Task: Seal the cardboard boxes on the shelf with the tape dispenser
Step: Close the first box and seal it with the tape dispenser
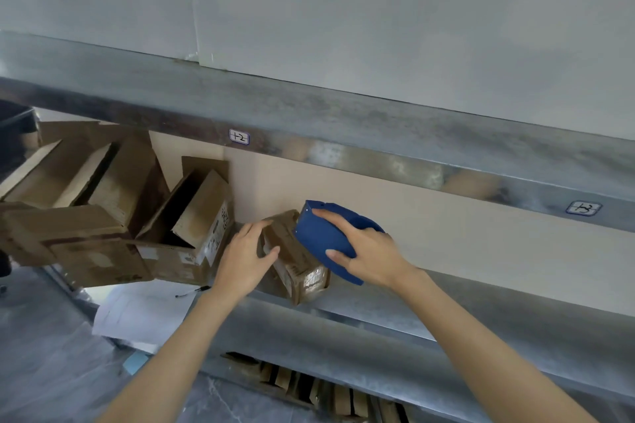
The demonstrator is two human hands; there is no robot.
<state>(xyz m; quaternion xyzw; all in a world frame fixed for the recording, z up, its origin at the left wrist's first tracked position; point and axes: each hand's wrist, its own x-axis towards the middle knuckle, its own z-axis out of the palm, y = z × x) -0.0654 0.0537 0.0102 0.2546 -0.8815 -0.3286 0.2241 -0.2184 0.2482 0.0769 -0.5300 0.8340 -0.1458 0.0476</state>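
A small brown cardboard box [296, 261] lies on the metal shelf [446, 312], with clear tape shining on its near end. My left hand [246, 257] holds the box's left side, thumb and fingers curled round its edge. My right hand [367, 252] grips a blue tape dispenser [319, 233], whose front end sits against the top of the box. Left of it stand larger cardboard boxes [192, 216] with their flaps open.
An upper metal shelf beam [343, 134] with two small labels hangs just above the work area. White paper [144, 312] and a black pen [192, 291] lie at the shelf's near edge on the left. More cardboard [309, 385] sits on the level below.
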